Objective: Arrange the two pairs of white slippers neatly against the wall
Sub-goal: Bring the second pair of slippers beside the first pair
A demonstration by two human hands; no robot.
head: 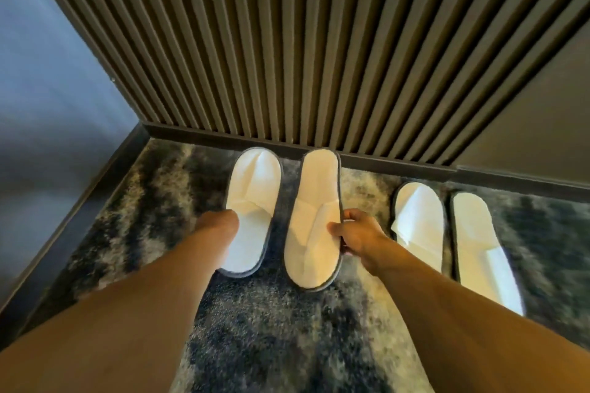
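Four white slippers with grey edging lie on the carpet, toes toward the slatted wall [287, 57]. The left pair is the far-left slipper [252, 185] and the second slipper [319, 188], both nearly touching the baseboard [383, 159]. My left hand [220, 222] rests at the far-left slipper's left edge, with its fingers curled out of sight around it. My right hand [357, 236] pinches the second slipper's right edge. The right pair, the third slipper [418, 217] and the fourth slipper [479, 242], lies side by side, untouched, with a small gap to the baseboard.
A mottled grey and cream carpet [271, 329] covers the floor. A blue-grey side wall [48, 105] with a dark skirting closes the corner on the left. A plain dark panel [542, 105] stands at the right of the slats.
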